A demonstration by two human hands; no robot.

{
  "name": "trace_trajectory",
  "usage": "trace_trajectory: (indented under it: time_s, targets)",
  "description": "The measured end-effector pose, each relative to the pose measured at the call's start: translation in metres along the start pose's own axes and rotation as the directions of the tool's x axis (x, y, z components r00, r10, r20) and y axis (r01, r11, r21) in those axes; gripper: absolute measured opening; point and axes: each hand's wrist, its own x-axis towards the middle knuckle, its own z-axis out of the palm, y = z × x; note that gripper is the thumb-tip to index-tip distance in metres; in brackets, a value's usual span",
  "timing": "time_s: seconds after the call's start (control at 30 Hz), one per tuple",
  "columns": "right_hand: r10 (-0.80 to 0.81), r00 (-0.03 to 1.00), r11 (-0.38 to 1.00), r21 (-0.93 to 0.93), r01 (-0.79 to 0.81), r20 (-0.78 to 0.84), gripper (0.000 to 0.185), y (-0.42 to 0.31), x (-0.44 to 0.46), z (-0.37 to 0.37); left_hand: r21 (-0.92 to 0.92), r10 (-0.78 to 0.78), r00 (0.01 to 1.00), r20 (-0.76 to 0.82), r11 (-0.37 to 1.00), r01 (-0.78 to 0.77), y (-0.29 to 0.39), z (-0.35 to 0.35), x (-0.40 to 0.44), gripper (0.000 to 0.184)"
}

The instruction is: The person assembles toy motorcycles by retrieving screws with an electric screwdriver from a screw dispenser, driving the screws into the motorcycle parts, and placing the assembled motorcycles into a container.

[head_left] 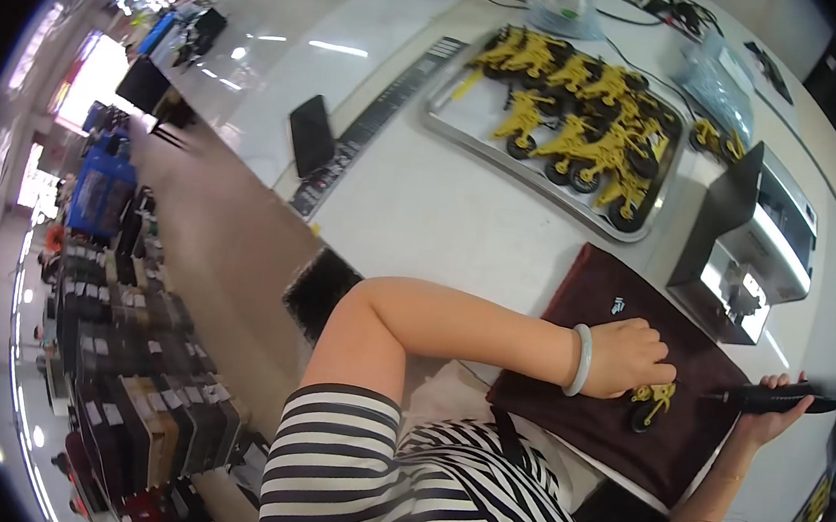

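My left hand (628,359), with a pale bangle on its wrist, is closed over a small yellow and black toy motorcycle (659,401) on a dark maroon mat (593,311). Its fingers hide part of the toy. At the right, my right hand (773,409) is wrapped round a black electric screwdriver (774,398) with a cord at its back end. The screwdriver's thin tip points left toward the toy, a short gap away from it. A few tiny pale pieces (618,305) lie on the mat beyond my left hand.
A metal tray (534,187) full of similar yellow toys stands farther back. Right of the mat is a silver and black box-shaped device (747,250). Clear bags (717,83), loose cables and a dark flat object (312,135) are also on the white table (413,201).
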Motion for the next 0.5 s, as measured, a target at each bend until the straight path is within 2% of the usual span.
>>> trace_trajectory:
  time_s: [0.03, 0.1, 0.13, 0.2, 0.27, 0.33, 0.37, 0.43, 0.5]
  targets:
    - [0.007, 1.000, 1.000, 0.024, -0.007, 0.011, 0.043, 0.007, 0.000, -0.006, -0.034, -0.067, 0.993, 0.101, 0.997, 0.071, 0.006, -0.023, -0.005, 0.039]
    - [0.059, 0.985, 0.998, -0.002, -0.060, -0.161, 0.039, 0.015, 0.000, -0.016, -0.060, -0.159, 0.928, 0.338, 0.980, 0.190, 0.009, -0.064, -0.026, 0.047]
    - [0.034, 0.983, 0.999, -0.007, -0.036, -0.178, 0.037, 0.015, 0.000, -0.021, -0.120, -0.155, 0.898, 0.413, 0.968, 0.222, 0.006, -0.088, -0.045, 0.048]
    - [0.003, 0.983, 1.000, 0.004, -0.003, -0.185, 0.038, 0.009, 0.001, -0.022, -0.204, -0.277, 0.793, 0.542, 0.872, 0.444, 0.008, -0.134, -0.094, 0.041]
    - [-0.061, 0.978, 0.998, -0.025, 0.058, -0.198, 0.040, -0.001, 0.001, -0.018, -0.063, -0.480, 0.608, 0.633, 0.750, 0.658, 0.021, -0.173, -0.142, 0.036]
    - [-0.103, 0.972, 0.995, -0.038, 0.097, -0.210, 0.040, -0.009, 0.002, -0.011, 0.134, -0.639, 0.470, 0.609, 0.667, 0.733, 0.035, -0.200, -0.174, 0.037]
    - [-0.141, 0.969, 0.989, -0.067, 0.130, -0.202, 0.041, -0.013, 0.000, -0.006, 0.145, -0.637, 0.466, 0.614, 0.672, 0.727, 0.039, -0.209, -0.181, 0.037]
    - [-0.169, 0.965, 0.985, -0.057, 0.160, -0.202, 0.042, -0.016, -0.006, 0.001, 0.340, -0.693, 0.636, 0.338, 0.721, 0.604, 0.044, -0.219, -0.188, 0.037]
    - [-0.179, 0.978, 0.979, 0.074, 0.188, -0.107, 0.046, -0.017, -0.012, 0.005, 0.311, -0.805, 0.564, 0.181, 0.591, 0.744, 0.016, -0.221, -0.184, 0.034]
